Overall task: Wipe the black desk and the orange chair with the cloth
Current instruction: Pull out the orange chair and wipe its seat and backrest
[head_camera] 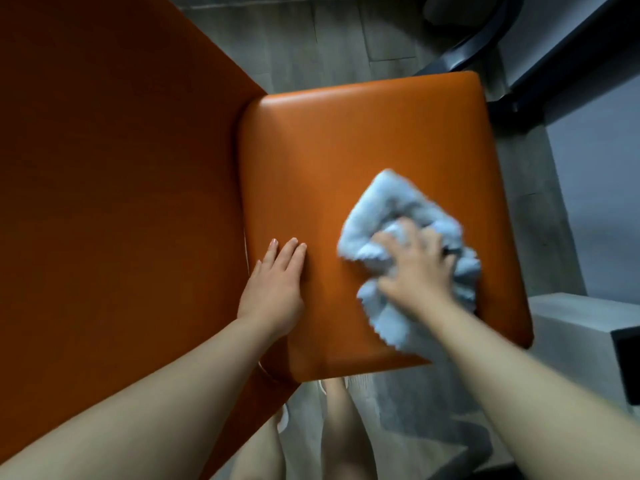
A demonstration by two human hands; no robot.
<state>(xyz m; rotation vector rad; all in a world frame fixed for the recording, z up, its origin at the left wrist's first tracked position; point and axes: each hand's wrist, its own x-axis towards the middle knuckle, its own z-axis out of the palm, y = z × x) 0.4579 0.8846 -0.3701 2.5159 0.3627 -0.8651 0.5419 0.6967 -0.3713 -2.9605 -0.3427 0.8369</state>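
From the head camera, the orange chair point(346, 150) is showing a smooth, glossy, leather-like seat with rounded corners, its flat backrest rising at the seat's left. A pale blue, fluffy, crumpled cloth point(391, 209) is lying on the seat's right half. The right hand point(420, 268) is pressing on the cloth, its fingers point(388, 237) spread and gripping the folds. The left hand point(275, 285) is resting flat on the seat beside the backrest, fingers pressed together. Grey floor point(339, 39) is surrounding the chair.

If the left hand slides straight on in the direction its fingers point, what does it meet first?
Only bare seat cushion, it seems. The left hand lies flat, fingers pointing toward the far edge. The cloth under the right hand lies to the side.
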